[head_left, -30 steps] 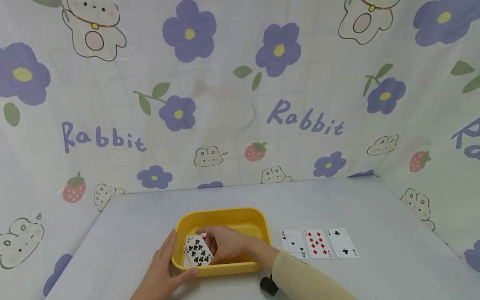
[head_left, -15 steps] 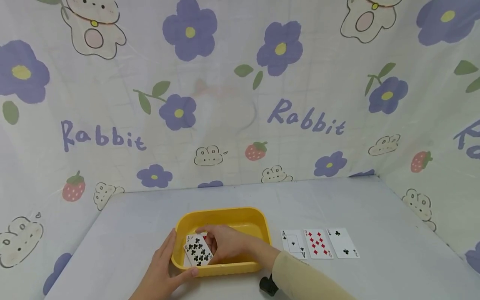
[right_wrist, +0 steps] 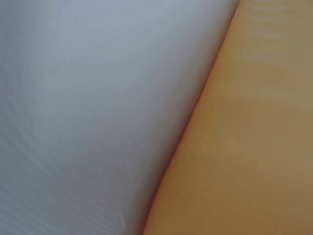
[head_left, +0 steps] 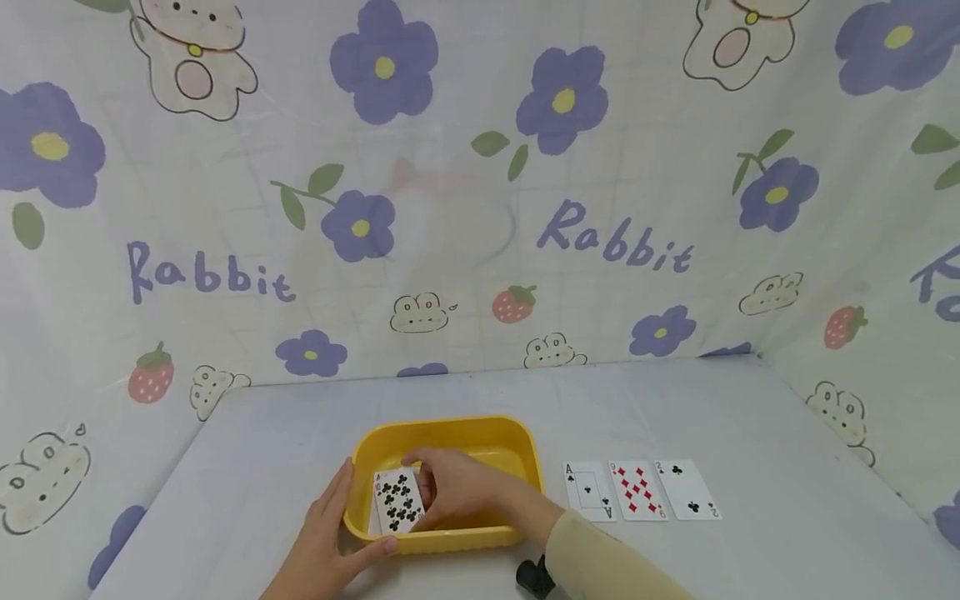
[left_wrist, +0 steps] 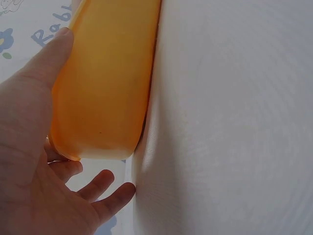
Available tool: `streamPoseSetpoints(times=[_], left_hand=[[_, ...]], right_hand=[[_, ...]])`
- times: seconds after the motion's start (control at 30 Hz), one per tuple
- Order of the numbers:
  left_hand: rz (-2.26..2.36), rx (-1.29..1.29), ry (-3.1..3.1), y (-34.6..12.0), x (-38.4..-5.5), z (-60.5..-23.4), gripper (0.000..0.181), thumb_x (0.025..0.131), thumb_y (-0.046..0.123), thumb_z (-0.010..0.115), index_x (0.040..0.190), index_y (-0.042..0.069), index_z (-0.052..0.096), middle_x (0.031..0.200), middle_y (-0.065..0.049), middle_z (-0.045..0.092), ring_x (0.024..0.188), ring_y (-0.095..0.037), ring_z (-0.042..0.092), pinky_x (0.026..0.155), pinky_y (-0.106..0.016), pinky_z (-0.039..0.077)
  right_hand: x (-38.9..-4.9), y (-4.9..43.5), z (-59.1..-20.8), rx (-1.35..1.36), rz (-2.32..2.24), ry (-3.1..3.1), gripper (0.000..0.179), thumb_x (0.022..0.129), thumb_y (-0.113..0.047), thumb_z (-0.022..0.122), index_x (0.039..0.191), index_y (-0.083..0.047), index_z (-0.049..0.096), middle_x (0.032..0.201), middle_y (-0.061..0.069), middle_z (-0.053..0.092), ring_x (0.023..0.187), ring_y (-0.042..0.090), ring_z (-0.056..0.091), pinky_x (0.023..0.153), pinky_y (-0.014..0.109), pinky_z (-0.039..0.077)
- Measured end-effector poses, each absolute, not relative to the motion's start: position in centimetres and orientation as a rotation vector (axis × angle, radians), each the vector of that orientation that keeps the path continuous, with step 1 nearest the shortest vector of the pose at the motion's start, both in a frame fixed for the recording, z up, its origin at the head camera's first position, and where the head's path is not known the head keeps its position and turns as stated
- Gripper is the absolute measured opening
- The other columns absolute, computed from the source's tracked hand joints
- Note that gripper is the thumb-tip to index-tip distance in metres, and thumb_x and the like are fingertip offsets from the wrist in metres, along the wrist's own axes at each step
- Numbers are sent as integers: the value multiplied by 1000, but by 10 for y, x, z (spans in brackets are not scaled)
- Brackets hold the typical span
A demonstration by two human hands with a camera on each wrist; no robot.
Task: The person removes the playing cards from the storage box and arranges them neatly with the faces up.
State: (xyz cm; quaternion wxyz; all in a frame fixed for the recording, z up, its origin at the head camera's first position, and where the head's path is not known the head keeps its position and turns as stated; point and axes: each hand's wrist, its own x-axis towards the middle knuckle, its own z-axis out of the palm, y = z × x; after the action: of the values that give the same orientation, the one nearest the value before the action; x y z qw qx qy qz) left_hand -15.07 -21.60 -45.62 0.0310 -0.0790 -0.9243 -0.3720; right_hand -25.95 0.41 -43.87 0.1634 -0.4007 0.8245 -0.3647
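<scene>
A yellow plastic tray point(head_left: 446, 429) stands on the table in the head view. My left hand point(head_left: 326, 533) grips its left front corner, with the thumb on the front rim and fingers along the left end. The left wrist view shows that hand point(left_wrist: 44, 147) around the orange-lit tray wall point(left_wrist: 105, 88), lower fingers hanging free. Inside the tray, my right hand point(head_left: 465, 492) pinches a small stack of playing cards point(head_left: 400, 502) by the right side, a clubs card on top and an ace peeking out behind. The right wrist view shows only the tray's outer wall point(right_wrist: 254, 137), without the hand.
Right of the tray lie three face-up cards in a row: an ace of clubs point(head_left: 594, 479), a nine of diamonds point(head_left: 636, 492) and a two of clubs point(head_left: 686, 492). A black object point(head_left: 534, 577) shows beneath the right forearm. A patterned curtain point(head_left: 465, 250) hangs behind the table.
The top clubs card has turned from a slant to nearly line up with the cards beneath it, and the right hand has shifted slightly. The left hand and tray stay put.
</scene>
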Motion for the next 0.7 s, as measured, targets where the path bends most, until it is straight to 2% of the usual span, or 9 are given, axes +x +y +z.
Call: streamPoseSetpoints(times=[0.37,0.57,0.7], left_hand=[[-1156,-159,-2916,-215,-151,-454,120,76,66,73,159,14,4,164,-9,7,145,-39,14,112,-60,17],[-1153,-151,-2906,-214,-151,-455,119,76,65,73,160,15,5,163,-10,8,145,-39,14,112,-59,18],[-1154,-143,-2904,-214,-151,-455,120,75,66,73,160,16,5,164,-9,8,145,-37,15,113,-57,18]], right_hand=[[-248,20,-417,-1041,-1245,2443,89,62,-30,96,134,-4,52,85,-2,58,70,9,54,65,20,49],[-235,47,-390,-1033,-1301,2512,92,64,-31,95,140,-7,48,90,1,57,81,16,58,72,25,51],[-226,73,-377,-1072,-1306,2551,92,65,-33,94,142,-10,47,88,-1,59,81,16,57,71,30,53]])
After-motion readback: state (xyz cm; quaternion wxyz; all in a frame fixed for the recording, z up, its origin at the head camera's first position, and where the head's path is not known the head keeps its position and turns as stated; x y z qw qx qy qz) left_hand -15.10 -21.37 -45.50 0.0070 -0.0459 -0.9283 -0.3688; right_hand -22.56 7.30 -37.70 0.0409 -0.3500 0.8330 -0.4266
